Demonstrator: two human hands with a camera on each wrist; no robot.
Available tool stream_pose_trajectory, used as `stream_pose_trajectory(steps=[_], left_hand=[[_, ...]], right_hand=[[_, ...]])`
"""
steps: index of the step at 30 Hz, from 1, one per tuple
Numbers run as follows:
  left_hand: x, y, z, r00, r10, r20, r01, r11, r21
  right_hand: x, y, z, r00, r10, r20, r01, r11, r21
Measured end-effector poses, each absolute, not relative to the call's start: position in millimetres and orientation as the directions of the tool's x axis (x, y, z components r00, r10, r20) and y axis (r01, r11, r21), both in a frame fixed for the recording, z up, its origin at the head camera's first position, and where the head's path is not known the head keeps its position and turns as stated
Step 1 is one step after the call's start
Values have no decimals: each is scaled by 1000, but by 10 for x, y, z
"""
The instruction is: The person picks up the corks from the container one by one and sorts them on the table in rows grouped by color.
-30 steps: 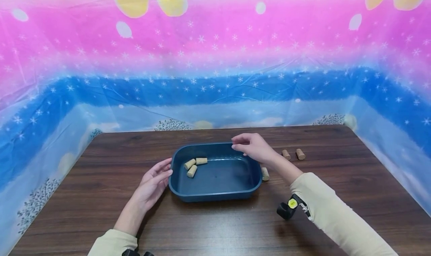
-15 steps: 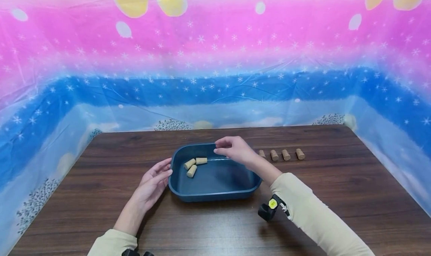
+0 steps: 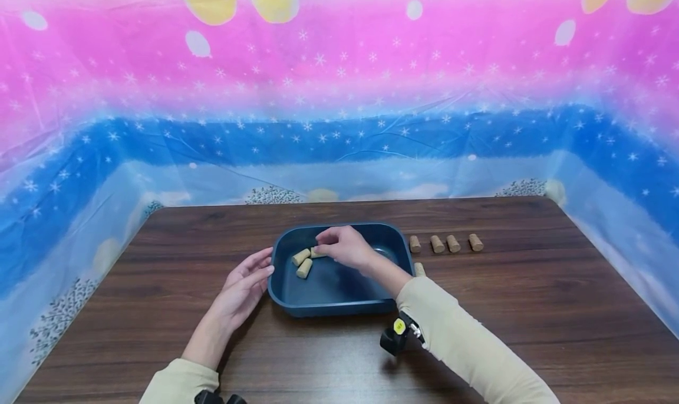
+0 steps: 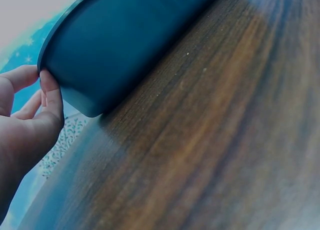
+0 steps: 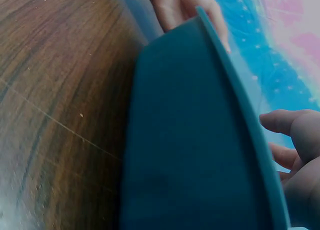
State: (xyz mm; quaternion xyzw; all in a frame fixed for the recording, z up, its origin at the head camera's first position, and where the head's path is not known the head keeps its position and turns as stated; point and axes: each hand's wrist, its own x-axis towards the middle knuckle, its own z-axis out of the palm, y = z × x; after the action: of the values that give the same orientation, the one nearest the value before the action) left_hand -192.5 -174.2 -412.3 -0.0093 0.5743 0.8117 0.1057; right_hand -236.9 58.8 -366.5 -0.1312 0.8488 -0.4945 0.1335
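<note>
Apparently to steady it, the left hand (image 3: 243,287) rests relaxed against the dark-blue basin (image 3: 339,305) at nine o'clock; the right hand (image 3: 347,249), grip hidden, is right by tapered corks (image 3: 304,269) inside toward ten, four corks (image 3: 452,243) lined up within reach at two.

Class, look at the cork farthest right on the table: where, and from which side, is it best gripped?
Probably pinch the far-right cork across its rounded side, coming from above with thumb and fingertip on its left and right. Its body is short and narrow, and bare table shows between it and the next cork, so nothing should crowd the grip.
</note>
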Motion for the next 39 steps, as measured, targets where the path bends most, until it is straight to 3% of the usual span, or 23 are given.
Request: stream_pose_trajectory(steps=[26,39], left_hand=[[-1911,-1743,-4102,-974,178,-137,-188,-312,931],[-1909,-1742,-4101,-976,167,-142,-185,-285,940]], right_hand=[[-2321,197,-3829,-927,-360,-105,-148,609,-779],[-2301,160,-3877,-925,-370,-88,-224,715,-662]])
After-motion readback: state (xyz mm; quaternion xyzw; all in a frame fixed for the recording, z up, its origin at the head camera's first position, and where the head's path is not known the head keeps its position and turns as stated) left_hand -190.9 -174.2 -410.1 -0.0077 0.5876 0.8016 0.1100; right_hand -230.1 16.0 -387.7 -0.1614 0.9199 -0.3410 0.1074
